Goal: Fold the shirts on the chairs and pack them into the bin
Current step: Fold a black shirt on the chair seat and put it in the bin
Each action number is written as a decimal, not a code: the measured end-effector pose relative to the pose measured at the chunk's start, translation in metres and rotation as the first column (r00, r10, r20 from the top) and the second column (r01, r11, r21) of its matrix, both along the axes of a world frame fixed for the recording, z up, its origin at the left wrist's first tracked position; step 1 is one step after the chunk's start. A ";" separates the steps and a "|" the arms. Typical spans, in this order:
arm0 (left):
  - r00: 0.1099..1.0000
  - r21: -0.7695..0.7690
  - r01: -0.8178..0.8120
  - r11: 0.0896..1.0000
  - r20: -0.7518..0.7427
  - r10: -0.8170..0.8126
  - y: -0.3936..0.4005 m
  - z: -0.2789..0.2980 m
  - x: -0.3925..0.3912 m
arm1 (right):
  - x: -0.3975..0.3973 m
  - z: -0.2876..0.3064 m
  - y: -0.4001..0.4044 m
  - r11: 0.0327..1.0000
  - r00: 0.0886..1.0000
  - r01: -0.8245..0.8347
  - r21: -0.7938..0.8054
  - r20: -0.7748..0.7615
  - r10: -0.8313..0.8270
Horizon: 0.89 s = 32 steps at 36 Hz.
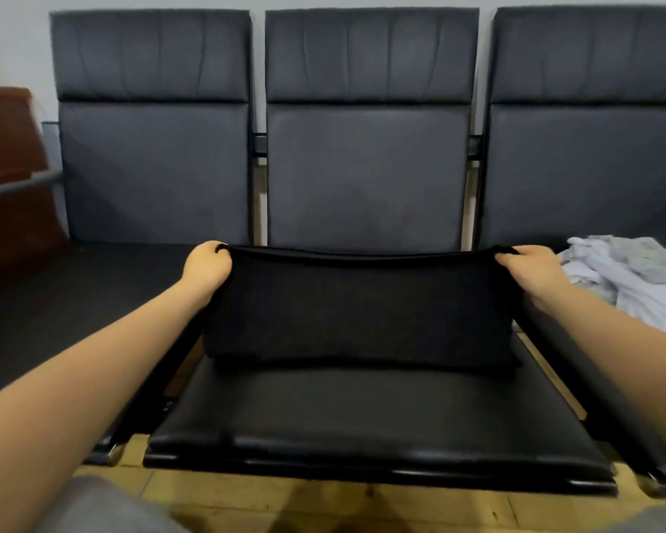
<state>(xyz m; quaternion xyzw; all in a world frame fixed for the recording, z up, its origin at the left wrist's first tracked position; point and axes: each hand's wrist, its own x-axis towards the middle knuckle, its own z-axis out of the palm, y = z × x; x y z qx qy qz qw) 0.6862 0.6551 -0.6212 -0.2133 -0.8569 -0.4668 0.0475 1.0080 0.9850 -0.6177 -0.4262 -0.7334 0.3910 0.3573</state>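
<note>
I pinch the black shirt (358, 305) taut, left hand (207, 265) and right hand (533, 273) clamped on its ends, its long axis crosswise above the middle chair seat (362, 413).

Both bare forearms are stretched forward and slightly inward, well apart. The left hand (207, 265) is curled into a fist, knuckles up, pinching one top corner of a shirt (362, 309). The right hand (533, 272) is held likewise (fingers (510, 259) bent over the other corner), at matching height.
</note>
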 end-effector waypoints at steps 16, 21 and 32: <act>0.983 -0.565 -0.073 0.822 -0.181 -0.037 0.075 -0.041 -0.076 | -0.071 -0.039 0.076 0.988 0.918 -0.016 0.154 0.393 -0.046; 0.985 -0.551 -0.120 0.826 -0.172 0.028 0.081 -0.063 -0.086 | -0.079 -0.070 0.081 0.989 0.946 0.102 0.102 0.298 -0.129; 0.952 -0.500 -0.106 0.859 -0.300 -0.057 0.080 -0.052 -0.030 | -0.041 -0.072 0.080 0.961 0.969 0.206 -0.186 0.179 -0.173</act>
